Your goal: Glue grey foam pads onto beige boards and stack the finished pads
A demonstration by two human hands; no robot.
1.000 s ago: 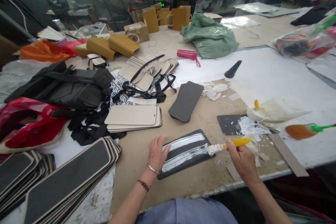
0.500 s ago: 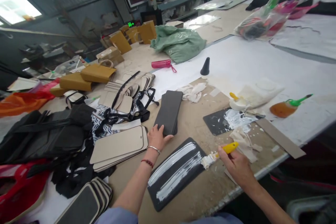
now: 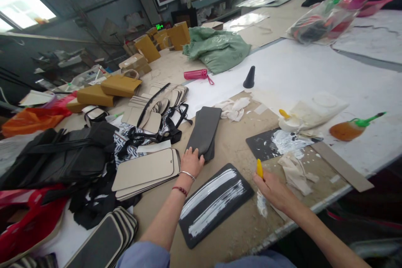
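Note:
My left hand [image 3: 192,161] is at the near end of a small stack of dark grey panels [image 3: 204,130], fingers bent over the top panel's edge and thumb drawn in close. My right hand [image 3: 270,186] grips a brush by its yellow handle [image 3: 259,168]. The handle points up, and white paste coats the bristles [image 3: 261,205] below the hand. Between the hands lies a dark rounded panel [image 3: 216,205] with two broad white paste streaks. Beyond the right hand is a dark board [image 3: 259,145] heaped with white paste.
Beige panels [image 3: 143,171] are stacked left of my left hand. A crumpled cloth [image 3: 293,171] and a grey strip [image 3: 342,165] lie to the right, with an orange glue bottle [image 3: 347,130] behind. Further back stand a black cone [image 3: 249,78] and a green sack [image 3: 218,50].
My left hand's spread fingers and thumb have drawn together at the stack's edge. The brush has swung from pointing left to bristles down, away from the streaked panel's edge. The view has shifted slightly.

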